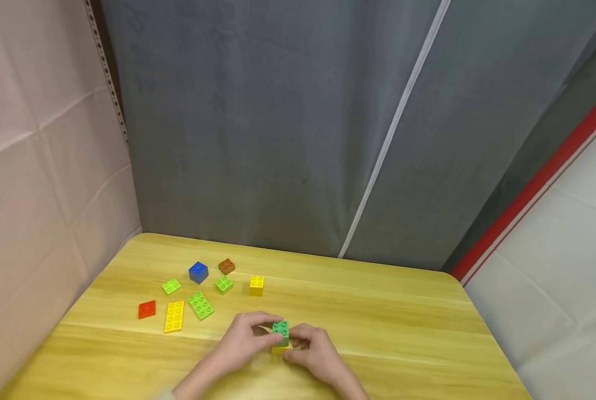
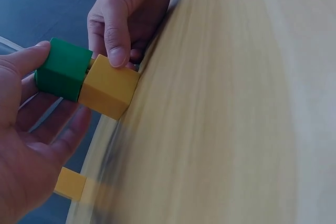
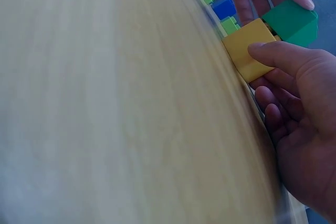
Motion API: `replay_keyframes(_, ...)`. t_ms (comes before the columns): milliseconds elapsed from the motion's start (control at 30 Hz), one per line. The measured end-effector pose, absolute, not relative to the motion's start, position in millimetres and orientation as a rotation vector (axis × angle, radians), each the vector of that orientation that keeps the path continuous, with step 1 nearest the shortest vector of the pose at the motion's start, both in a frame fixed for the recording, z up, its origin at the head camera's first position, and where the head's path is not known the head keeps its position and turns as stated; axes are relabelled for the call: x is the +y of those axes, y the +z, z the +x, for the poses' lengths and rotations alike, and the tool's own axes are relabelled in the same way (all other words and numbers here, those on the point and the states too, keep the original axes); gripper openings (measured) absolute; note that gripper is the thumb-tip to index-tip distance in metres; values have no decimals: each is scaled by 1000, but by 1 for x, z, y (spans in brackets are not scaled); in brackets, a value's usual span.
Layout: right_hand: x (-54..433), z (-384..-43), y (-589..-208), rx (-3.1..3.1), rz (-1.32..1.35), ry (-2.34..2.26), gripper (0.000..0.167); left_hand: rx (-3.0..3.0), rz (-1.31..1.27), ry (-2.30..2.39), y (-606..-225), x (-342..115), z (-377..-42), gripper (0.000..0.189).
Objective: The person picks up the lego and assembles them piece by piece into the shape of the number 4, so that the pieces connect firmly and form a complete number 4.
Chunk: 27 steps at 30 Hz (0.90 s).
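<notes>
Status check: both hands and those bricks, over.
Left hand holds green brick; right hand pinches yellow brick beneath. Studs showing at their joint. No obstruction seen; loose yellow brick stands apart.

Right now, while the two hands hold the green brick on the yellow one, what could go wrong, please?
A gap shows between the green brick and the yellow brick beneath it, so pressing unevenly might join them crooked. Only the right hand steadies the yellow brick; if its pinch slips, that brick could slide on the table.
</notes>
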State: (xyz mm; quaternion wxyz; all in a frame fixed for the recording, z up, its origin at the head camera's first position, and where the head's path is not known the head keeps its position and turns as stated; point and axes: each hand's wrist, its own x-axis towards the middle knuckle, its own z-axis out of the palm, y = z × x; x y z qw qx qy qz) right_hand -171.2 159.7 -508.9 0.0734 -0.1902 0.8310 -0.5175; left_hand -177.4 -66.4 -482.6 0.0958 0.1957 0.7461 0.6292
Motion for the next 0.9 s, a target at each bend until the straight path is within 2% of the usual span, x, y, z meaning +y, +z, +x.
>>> replay_keyframes(267, 160, -171, -508, 2469, -556, -1567, 31, 2120, 519, 1918, -486, -66, -180, 34)
replay_keyframes(900, 161, -171, -508, 2475, -583, -1572, 29, 2348, 679, 1777, -483, -59, -179, 27)
